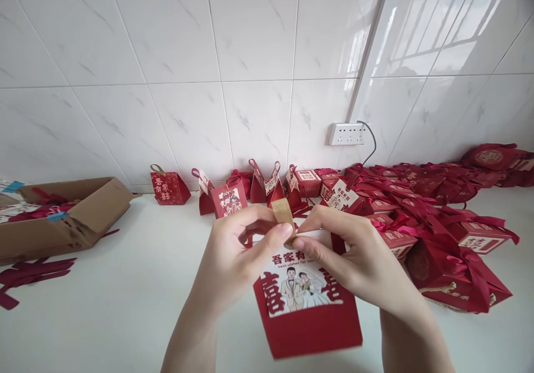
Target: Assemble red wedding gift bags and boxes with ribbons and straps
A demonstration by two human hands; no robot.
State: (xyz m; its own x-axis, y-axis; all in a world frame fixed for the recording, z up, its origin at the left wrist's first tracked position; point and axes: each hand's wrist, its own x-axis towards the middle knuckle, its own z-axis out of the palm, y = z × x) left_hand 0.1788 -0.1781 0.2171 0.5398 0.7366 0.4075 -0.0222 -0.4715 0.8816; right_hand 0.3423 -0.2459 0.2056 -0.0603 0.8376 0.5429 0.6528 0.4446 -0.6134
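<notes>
A red and white gift box with a printed bride and groom and red characters is held up in front of me, above the white table. At its top, a gold ribbon loop stands up between my fingers. My left hand pinches this ribbon between thumb and fingers. Closed at the box's top edge, beside the ribbon's lower end, is my right hand; its thumb and forefinger press together there. My fingers cover part of the box's top.
Small red gift boxes with ribbon loops stand along the tiled wall. A large pile of red boxes with bows fills the right side. At left are an open cardboard box and loose dark red ribbons. A power strip hangs on the wall.
</notes>
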